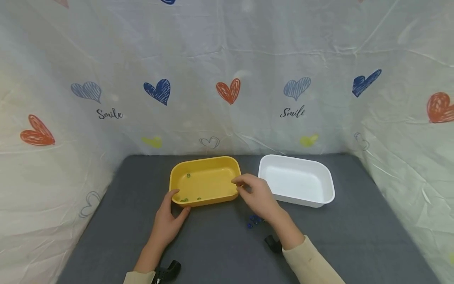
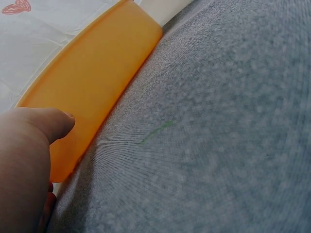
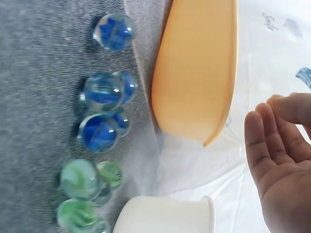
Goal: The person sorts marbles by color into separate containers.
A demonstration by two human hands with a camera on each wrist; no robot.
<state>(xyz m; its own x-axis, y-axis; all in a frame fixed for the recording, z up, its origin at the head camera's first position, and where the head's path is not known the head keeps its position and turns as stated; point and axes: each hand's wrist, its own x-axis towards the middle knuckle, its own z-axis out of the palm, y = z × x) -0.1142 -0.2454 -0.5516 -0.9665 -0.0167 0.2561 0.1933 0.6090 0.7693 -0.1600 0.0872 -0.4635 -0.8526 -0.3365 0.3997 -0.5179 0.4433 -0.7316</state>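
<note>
A yellow tray (image 1: 213, 200) stands on the dark cloth, with several green marbles (image 1: 188, 175) lying inside it. My left hand (image 1: 168, 223) grips the tray's front left corner, thumb against the front wall (image 2: 104, 73) and a finger over the rim. At the tray's right rim hovers my right hand (image 1: 258, 194), its fingers bent with the thumb close to the fingertips. Whether anything sits between those fingertips is hidden. Below the right hand lie several blue marbles (image 3: 114, 32), with green marbles (image 3: 80, 179) beside them on the cloth.
A white tray (image 1: 298, 179) stands to the right of the yellow one. Behind both trays hangs a pale sheet (image 1: 227, 126) printed with hearts, which also runs along the left and right sides. Dark grey cloth (image 1: 220, 244) covers the table.
</note>
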